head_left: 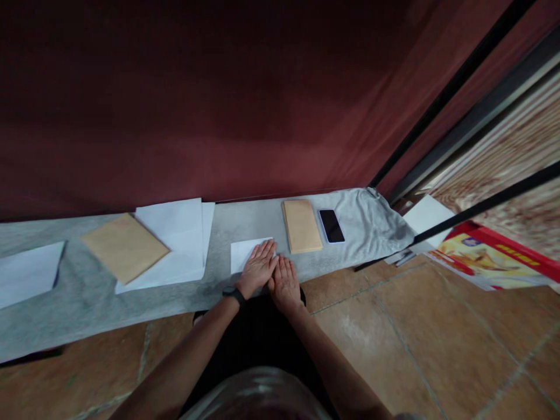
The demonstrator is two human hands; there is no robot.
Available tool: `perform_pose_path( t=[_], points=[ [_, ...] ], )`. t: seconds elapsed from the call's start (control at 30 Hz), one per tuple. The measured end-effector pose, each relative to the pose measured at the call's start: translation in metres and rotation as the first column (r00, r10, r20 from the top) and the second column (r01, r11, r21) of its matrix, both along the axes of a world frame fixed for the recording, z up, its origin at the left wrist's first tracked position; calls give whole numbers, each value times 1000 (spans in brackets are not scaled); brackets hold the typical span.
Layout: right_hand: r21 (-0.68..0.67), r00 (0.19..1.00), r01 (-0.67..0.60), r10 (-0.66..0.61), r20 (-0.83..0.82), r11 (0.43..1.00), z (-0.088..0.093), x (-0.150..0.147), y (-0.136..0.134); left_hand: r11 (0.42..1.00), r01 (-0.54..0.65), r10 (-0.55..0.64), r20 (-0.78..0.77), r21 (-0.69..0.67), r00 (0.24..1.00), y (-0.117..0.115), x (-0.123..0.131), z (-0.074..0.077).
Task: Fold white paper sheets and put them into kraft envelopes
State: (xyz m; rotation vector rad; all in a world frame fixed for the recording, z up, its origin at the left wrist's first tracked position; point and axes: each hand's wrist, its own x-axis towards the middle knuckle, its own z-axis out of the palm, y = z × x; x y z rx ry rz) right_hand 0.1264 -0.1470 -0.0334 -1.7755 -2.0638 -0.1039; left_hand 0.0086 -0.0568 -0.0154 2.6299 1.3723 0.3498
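My left hand (258, 267) lies flat, fingers stretched out, on a small folded white paper (243, 252) on the grey cloth-covered surface (87, 291). A dark watch is on that wrist. My right hand (285, 281) rests flat beside it, fingers together and extended, at the paper's right lower corner. Both hands press down and hold nothing. A narrow tan envelope (301, 226) lies just beyond my right hand.
A black phone (331, 226) lies right of the tan envelope. A larger brown envelope (124, 247) sits on white sheets (179, 233) to the left, with another white sheet (27, 272) at the far left. A dark red wall rises behind. Tiled floor (415, 338) and a colourful printed box (490, 259) lie to the right.
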Motion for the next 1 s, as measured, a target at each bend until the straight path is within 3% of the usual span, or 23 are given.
perform_pose_path(
  t=[0.2,0.3,0.6,1.0],
  points=[
    [15,999,3,-2,-43,1000,1,1,1,998,-44,43,-30,-45,999,24,5,2],
    [14,999,-4,4,-42,1000,2,1,0,1000,-5,4,-21,-27,1000,26,2,2],
    [-5,997,-24,24,-74,1000,-2,3,0,991,131,-131,-12,19,991,-5,-21,0],
    [-39,996,-70,68,-62,997,-1,9,-3,987,159,-160,-46,-25,986,-47,-41,7]
  ],
)
